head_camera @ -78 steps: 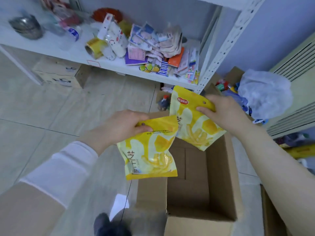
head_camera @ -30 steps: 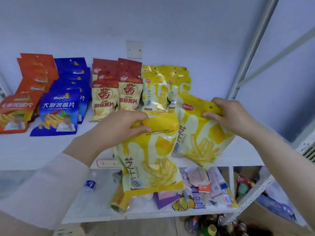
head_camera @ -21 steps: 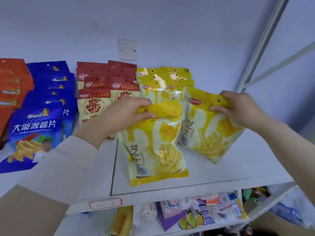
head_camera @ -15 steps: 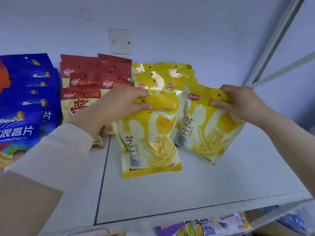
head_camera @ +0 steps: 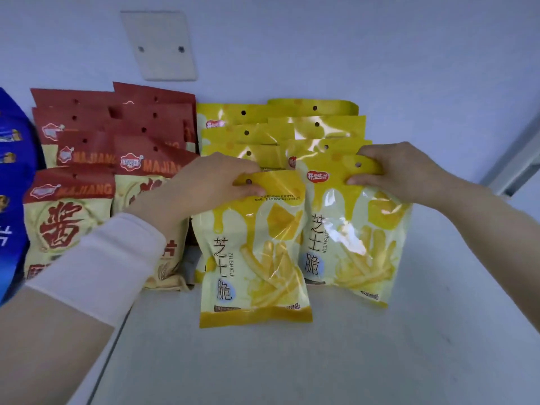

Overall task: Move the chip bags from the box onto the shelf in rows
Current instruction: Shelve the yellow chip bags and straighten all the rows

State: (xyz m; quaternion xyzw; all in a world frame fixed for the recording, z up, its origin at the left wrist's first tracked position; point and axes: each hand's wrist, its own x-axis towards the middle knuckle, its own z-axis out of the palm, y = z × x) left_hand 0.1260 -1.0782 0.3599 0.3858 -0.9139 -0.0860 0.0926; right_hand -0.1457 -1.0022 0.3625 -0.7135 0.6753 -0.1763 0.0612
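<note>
Having reached the shelf, the two yellow bags now lie below the left hand and right hand, each pinching a top edge, so only release remains.

Blank wall plate (two screws, perhaps) on the wall.

Both arms reach out to the far side. The left hand, with a white sleeve, pinches the top of the left yellow bag. The right hand pinches the top of the right yellow bag.
</note>
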